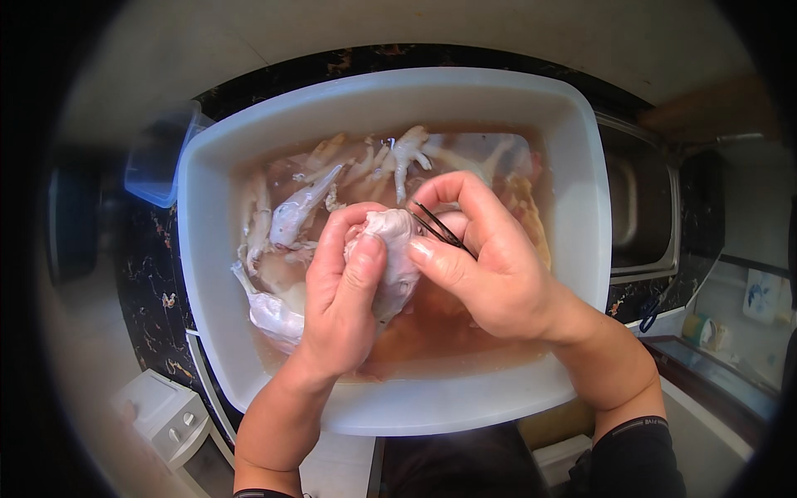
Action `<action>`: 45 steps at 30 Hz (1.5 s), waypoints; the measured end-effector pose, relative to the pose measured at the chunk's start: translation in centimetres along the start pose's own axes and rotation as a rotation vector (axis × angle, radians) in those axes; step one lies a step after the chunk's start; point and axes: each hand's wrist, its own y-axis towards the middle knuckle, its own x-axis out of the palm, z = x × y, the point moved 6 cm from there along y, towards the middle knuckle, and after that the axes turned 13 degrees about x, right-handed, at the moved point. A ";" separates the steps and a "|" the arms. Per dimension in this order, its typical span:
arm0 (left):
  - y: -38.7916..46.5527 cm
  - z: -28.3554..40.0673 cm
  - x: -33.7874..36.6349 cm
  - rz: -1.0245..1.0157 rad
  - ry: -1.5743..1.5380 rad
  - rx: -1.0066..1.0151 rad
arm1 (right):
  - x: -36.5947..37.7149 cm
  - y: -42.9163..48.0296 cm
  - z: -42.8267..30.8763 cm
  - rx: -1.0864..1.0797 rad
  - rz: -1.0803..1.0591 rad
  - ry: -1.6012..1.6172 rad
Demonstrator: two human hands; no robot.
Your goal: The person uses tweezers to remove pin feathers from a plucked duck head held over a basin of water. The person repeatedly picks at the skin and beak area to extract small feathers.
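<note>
Over a white plastic tub (398, 408) of cloudy brownish water, my left hand (345, 280) grips a pale piece of raw poultry (395, 264) with its skin on. My right hand (498, 267) holds dark metal tweezers (439, 230), their tips by the top of that piece and the thumb near its skin. In the water to the left lie a poultry leg (274, 317) and a pale pointed piece (299, 208). Several feet, one of them a clawed foot (409, 155), lie along the far side. A yellowish piece (526, 215) is partly hidden behind my right hand.
The tub stands on a dark patterned stone counter (149, 267). To its right is a metal sink (635, 205), with dark-handled scissors (650, 311) nearby. A clear plastic box (162, 155) sits at the left. A white appliance with knobs (174, 423) stands lower left.
</note>
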 end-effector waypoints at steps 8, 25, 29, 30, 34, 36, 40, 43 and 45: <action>0.1 0.7 -0.3 -0.049 0.439 0.142 | -0.3 0.4 0.0 -0.076 0.125 -0.274; -0.3 1.6 -0.7 -0.014 0.372 0.290 | -0.6 0.1 -0.3 -0.173 0.177 -0.348; 0.2 0.9 -0.2 0.102 -0.140 -0.095 | -1.6 0.6 0.2 -0.217 0.254 0.017; 0.4 0.5 -0.6 0.019 -0.315 -0.177 | -1.9 0.7 0.1 -0.199 0.273 0.046; 0.4 1.2 0.1 -0.082 -0.785 -0.180 | -3.3 -0.1 -0.6 -0.108 0.421 -0.079; 0.5 0.6 -0.7 -0.029 -0.599 -0.174 | -3.5 -0.1 -0.8 -0.125 0.450 -0.114; 1.1 0.2 -2.1 0.116 -0.850 -0.145 | -2.8 -0.2 -0.8 -0.212 0.420 -0.163; 1.5 0.1 -2.5 0.199 -0.894 -0.114 | -1.8 -0.2 -0.5 -0.238 0.411 -0.288; 1.4 -0.2 -1.9 0.271 -0.750 -0.089 | -0.9 -0.4 -0.6 -0.336 0.412 -0.505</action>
